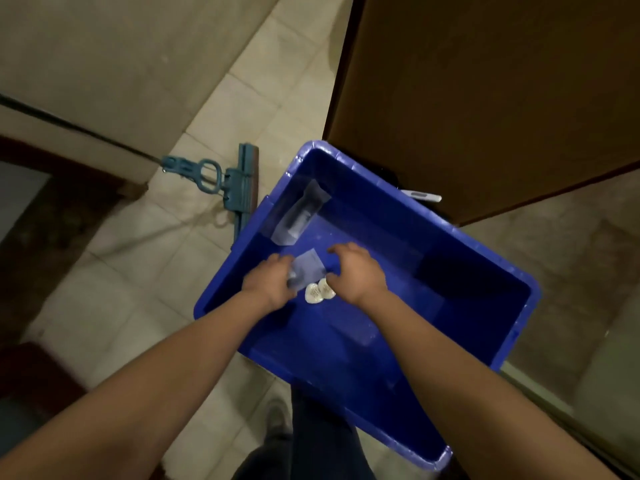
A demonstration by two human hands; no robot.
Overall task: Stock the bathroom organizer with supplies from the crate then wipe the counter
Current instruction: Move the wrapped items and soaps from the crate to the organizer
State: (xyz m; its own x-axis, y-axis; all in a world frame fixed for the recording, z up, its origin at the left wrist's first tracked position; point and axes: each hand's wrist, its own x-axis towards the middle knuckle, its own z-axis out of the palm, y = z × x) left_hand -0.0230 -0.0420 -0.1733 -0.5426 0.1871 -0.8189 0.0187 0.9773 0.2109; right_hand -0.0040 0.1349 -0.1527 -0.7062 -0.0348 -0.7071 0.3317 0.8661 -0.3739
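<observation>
The blue crate (363, 192) is flanked by a mop head (244, 188) and a brown door (485, 81) — a clear packet (307, 268) is gripped by the left hand (268, 285); the hold of the right hand (358, 271) cannot be told

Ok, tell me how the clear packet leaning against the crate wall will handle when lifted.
The clear packet is thin film, so probably floppy and light. Its glossy surface may be slippery. The dark item inside could shift when tilted.
</observation>
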